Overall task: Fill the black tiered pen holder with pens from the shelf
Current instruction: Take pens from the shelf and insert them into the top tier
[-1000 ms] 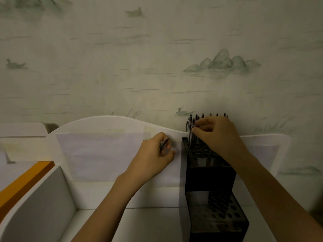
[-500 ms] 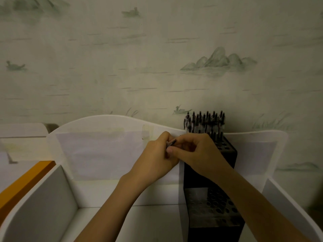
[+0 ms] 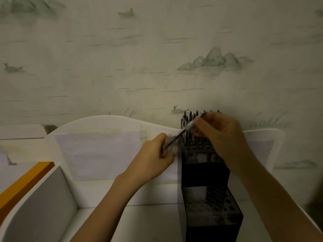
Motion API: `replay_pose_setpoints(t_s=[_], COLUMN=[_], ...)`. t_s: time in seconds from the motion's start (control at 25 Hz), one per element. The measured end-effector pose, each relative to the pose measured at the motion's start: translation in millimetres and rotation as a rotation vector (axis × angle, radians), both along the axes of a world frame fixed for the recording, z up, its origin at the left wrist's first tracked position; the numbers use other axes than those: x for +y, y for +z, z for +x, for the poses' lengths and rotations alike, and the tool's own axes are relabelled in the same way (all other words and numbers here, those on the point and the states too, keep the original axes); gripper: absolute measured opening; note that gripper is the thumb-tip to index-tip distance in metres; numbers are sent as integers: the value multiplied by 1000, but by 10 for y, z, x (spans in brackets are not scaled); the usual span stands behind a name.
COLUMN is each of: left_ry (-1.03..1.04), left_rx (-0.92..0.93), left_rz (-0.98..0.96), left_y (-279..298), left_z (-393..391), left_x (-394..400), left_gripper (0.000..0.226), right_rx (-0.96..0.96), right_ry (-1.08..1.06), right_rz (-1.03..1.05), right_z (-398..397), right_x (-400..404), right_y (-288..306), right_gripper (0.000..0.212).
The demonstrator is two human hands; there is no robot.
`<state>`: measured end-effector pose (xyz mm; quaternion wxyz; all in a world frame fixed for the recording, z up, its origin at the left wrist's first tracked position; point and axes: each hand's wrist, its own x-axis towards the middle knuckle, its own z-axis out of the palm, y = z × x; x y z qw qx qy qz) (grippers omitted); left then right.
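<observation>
The black tiered pen holder (image 3: 206, 173) stands on the white shelf, right of centre. Its top tier holds several upright pens (image 3: 189, 119) at the back, and its lower tier (image 3: 211, 205) shows bare holes. My right hand (image 3: 222, 135) pinches a pen (image 3: 185, 131) that slants from upper right down to lower left, above the top tier. My left hand (image 3: 155, 158) is curled just left of the holder, and the slanted pen's lower end sits at its fingers. Whether more pens lie in the left hand is hidden.
A white shelf back panel (image 3: 104, 123) with a curved top runs behind the hands, with paper taped on it. A white side divider (image 3: 43, 198) stands at the left, beside an orange edge (image 3: 22, 186). Patterned wallpaper is behind.
My right hand went from the top-tier pens to my left hand, took a pen there, and now lifts it up and right, back over the holder. The left hand stayed put.
</observation>
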<state>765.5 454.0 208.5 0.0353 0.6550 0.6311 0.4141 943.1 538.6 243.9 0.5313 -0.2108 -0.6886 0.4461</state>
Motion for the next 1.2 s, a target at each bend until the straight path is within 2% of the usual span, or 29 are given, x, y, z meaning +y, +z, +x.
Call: replay_pose_setpoints(t_s=[0.12,0.28,0.4,0.6,0.88,1.0,1.2], left_ry=[4,-14,-42,-79,-119,-95,-58], left_rx=[10,23,10,27,71,19,-135], left_rz=[-32,-80,-181,-316,-364,-375,-275], left_y=[-42,-10,31,74,115,101,46], left_z=[-30,-24,-14,-46,-141,-175,-231], left_x=[-6,1,-28,-100,-185,-191,-171], left_gripper=[24,21,21,26,41,34,23], right_rx=[185,38,-66,-111,-287,-329,-427], right_ry=[-97,-355,-432,-434,-390,-387,-319], right_rz=[13,269,323,340,362,344,332], right_z=[168,211,161,71,-80,-75,-52], right_x=[107,206,265,333,339,350,385], right_y=[161,167,110,32,-64,-2,104], right_gripper=[12,16,16,13,14,15,14])
